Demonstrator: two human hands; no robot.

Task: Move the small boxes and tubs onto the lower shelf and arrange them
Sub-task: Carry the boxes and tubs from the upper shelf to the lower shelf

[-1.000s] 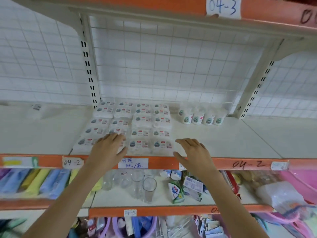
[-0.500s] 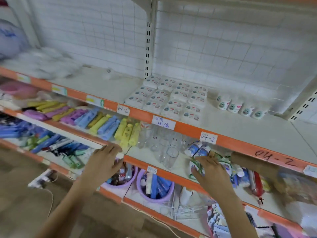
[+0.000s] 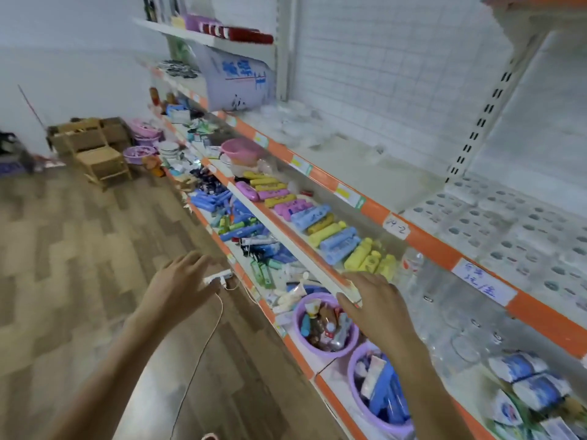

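Observation:
The small white boxes (image 3: pixel 508 217) lie in rows on the shelf (image 3: pixel 425 239) labelled 04-2 at the right, blurred. My left hand (image 3: pixel 181 284) hovers over the wooden floor, fingers spread and holding nothing. My right hand (image 3: pixel 371 300) is also empty, fingers straight, in front of the edge of the shelf below and above a purple tub (image 3: pixel 324 328). Both hands are well away from the boxes. The small tubs are out of view.
Lower shelves hold coloured cases (image 3: pixel 320 217), clear glasses (image 3: pixel 460 344), blue-white packets (image 3: pixel 524 376) and a second purple tub (image 3: pixel 378 395). A white cable and power strip (image 3: pixel 219 277) lie on the floor. A wooden chair (image 3: pixel 101 157) and pink basins (image 3: pixel 143 138) stand at far left.
My view has swung left and down, away from the boxes toward the aisle floor. Both hands have dropped from the 04-2 shelf edge to the lower shelves, still empty.

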